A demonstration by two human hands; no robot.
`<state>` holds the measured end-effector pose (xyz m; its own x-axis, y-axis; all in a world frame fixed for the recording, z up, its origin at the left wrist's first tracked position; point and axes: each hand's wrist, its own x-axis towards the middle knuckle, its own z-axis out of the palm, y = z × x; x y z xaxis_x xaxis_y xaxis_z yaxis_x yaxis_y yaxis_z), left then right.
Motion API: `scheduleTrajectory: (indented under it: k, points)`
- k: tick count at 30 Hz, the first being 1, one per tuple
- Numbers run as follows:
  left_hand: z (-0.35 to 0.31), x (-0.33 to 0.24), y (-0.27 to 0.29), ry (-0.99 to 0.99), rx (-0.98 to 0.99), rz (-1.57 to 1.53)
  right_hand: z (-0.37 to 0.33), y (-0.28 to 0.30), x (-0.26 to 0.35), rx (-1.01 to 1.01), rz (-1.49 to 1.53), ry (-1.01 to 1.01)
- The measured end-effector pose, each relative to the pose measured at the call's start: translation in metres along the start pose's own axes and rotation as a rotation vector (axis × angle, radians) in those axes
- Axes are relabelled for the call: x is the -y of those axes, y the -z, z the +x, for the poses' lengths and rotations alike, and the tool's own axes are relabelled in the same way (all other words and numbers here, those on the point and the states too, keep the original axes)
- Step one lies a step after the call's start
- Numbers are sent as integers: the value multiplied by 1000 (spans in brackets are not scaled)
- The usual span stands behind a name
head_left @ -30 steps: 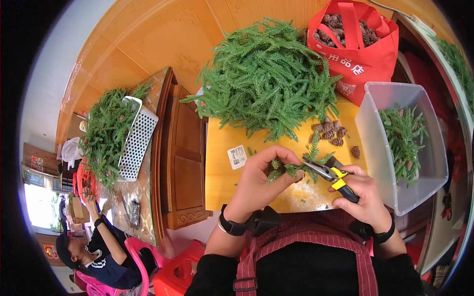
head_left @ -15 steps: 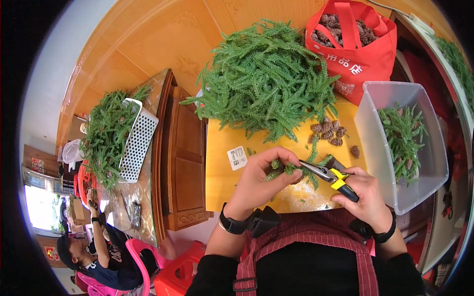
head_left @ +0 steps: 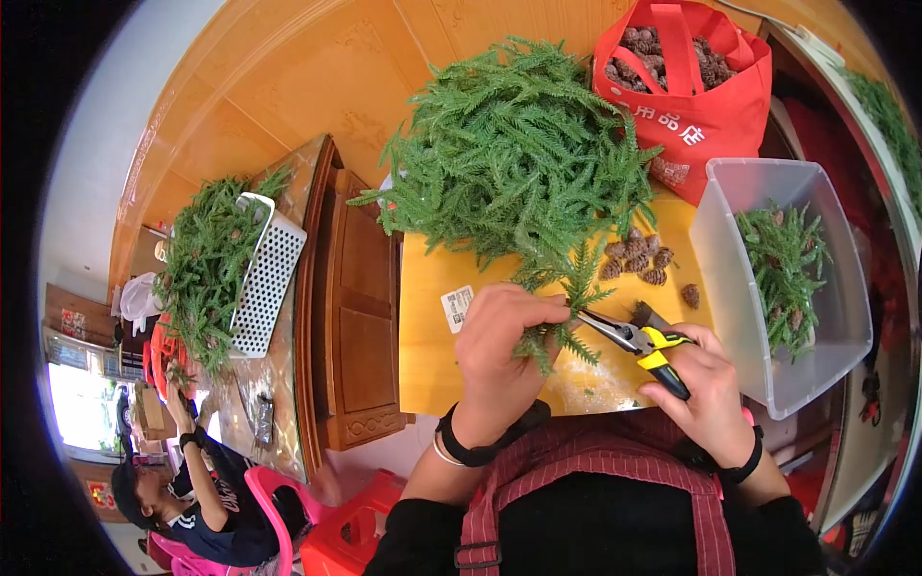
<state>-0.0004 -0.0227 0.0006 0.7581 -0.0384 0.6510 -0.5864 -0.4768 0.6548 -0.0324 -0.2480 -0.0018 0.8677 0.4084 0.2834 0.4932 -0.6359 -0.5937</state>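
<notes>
My left hand [head_left: 501, 338] is closed on an artificial pine sprig [head_left: 581, 278], whose green needles stick out above and below the fingers. In my right hand [head_left: 706, 379] is a pair of pliers [head_left: 629, 336] with yellow and black handles, held partly spread. The jaw tips reach the sprig beside my left fingertips; whether they grip its stem I cannot tell. Just beyond lie several loose pine cones [head_left: 636, 254] on the yellow tabletop [head_left: 432, 355]. A large heap of pine sprigs [head_left: 519, 154] covers the far part of the table.
A red bag [head_left: 687, 134] of pine cones stands at the back right. Right of the table is a clear plastic bin [head_left: 778, 379] holding finished-looking sprigs with cones. At left, a white perforated basket [head_left: 271, 288] stands near another person [head_left: 211, 499]. A white label [head_left: 458, 309] lies left of my hands.
My left hand has turned over, knuckles now upward, and the sprig has swung so its needles point away. The pliers' handles have spread wider, and the jaws have shifted slightly left.
</notes>
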Motion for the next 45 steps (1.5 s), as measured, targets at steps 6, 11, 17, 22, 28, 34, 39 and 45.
scheduleTrajectory:
  k: [6,11,17,22,28,34,39,45]
  points:
    - [1,-4,2,-107,-12,153,0,-2,2,-13,-8,-8]
    - [3,-4,1,-93,-6,140,0,-4,0,-30,-27,-17]
    - [2,-4,1,-41,2,84,0,-7,-4,-64,-81,-14]
    - [-1,0,0,134,48,0,1,-9,-4,-49,-110,-46]
    - [-9,6,4,393,127,-237,3,-6,-5,12,80,10]
    - [-5,1,4,557,122,-502,2,-4,-4,-9,68,2]
    - [-5,3,7,595,161,-561,2,-3,-3,-22,26,23]
    - [-6,4,1,563,105,-570,2,-3,-1,-33,-5,10]
